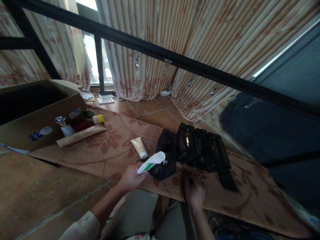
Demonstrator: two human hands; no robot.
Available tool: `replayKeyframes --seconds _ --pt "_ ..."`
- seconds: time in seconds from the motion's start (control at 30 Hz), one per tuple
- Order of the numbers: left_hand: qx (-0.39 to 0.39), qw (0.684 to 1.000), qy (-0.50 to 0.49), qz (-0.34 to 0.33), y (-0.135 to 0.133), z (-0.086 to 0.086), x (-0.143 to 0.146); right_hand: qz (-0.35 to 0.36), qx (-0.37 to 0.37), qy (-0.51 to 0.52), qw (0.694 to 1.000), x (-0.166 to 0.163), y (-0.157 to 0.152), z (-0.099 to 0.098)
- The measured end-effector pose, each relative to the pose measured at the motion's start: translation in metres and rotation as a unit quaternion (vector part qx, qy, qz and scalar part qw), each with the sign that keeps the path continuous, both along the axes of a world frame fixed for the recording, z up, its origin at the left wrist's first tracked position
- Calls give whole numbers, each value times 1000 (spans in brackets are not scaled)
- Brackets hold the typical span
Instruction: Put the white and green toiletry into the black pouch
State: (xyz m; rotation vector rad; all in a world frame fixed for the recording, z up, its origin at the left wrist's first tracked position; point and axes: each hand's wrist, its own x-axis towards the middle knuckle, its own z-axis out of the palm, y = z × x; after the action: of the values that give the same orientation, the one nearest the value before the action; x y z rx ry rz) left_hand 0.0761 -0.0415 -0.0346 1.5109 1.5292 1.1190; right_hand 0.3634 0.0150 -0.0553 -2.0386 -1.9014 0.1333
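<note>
My left hand [130, 178] is closed round a white tube with green stripes [151, 162], its cap end pointing into the open mouth of a black mesh pouch [165, 156]. That pouch is the near end of a black folding toiletry bag [200, 148] lying on a brown floral mat [107, 150]. My right hand [193, 193] rests on the mat just in front of the bag, fingers curled down; whether it grips anything is hidden. A beige tube [139, 147] lies on the mat to the left of the pouch.
An open cardboard box [30, 123] sits at the left, with a long beige tube [81, 135], a silver-capped bottle [64, 126] and small jars beside it. Curtains [150, 50] hang behind. A black metal bar [175, 61] crosses overhead. Dark bedding [270, 133] lies right.
</note>
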Motion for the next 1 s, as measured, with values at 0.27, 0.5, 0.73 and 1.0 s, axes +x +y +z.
replayKeyframes --seconds 0.27,0.5,0.73,1.0 --pt "-3 1000 9 -10 2 -3 -1 -19 -13 -10 1000 1 -1 -2" --pt "13 999 46 -21 2 0 -2 -7 -1 -2 1000 0 0 0" --pt "16 997 67 -22 2 -3 -4 -21 -3 -6 1000 0 0 -1" --pt "28 998 57 -23 3 -9 -3 -12 8 4 1000 2 1 -5"
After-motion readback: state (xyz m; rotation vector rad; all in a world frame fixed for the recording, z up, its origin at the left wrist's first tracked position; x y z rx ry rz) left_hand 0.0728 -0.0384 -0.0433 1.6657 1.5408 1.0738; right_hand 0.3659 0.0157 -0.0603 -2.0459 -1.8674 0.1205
